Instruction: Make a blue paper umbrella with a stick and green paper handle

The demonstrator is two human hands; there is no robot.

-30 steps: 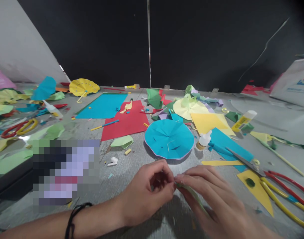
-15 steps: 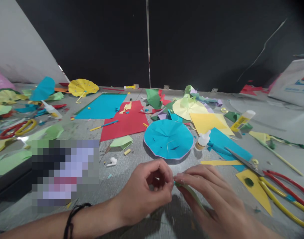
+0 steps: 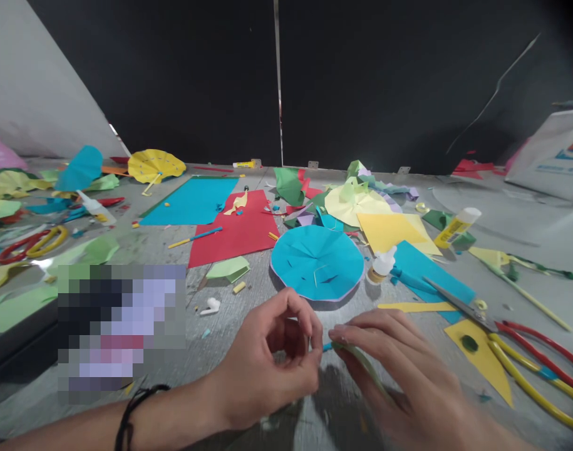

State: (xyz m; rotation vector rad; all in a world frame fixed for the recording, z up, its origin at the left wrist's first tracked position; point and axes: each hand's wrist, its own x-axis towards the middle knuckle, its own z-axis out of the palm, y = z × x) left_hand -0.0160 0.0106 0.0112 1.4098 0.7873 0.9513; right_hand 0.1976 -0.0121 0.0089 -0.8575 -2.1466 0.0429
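Green paper [image 3: 367, 365], likely light, I'd take by its edge; right hand [image 3: 406, 369] pinches it, left hand [image 3: 267, 363] curled, hold unclear.

Bare hands [image 3: 267, 366], bare left forearm [image 3: 187, 404], black cord bracelet [image 3: 125, 418], looped strands

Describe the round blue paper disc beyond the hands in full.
The round blue paper disc lies nearly flat on the grey surface, beyond the left hand and beside a small white-topped bottle. Creases fan out from its centre, a pale purple edge shows along the near rim, and the near half has small slits or flaps. Its underside is hidden.
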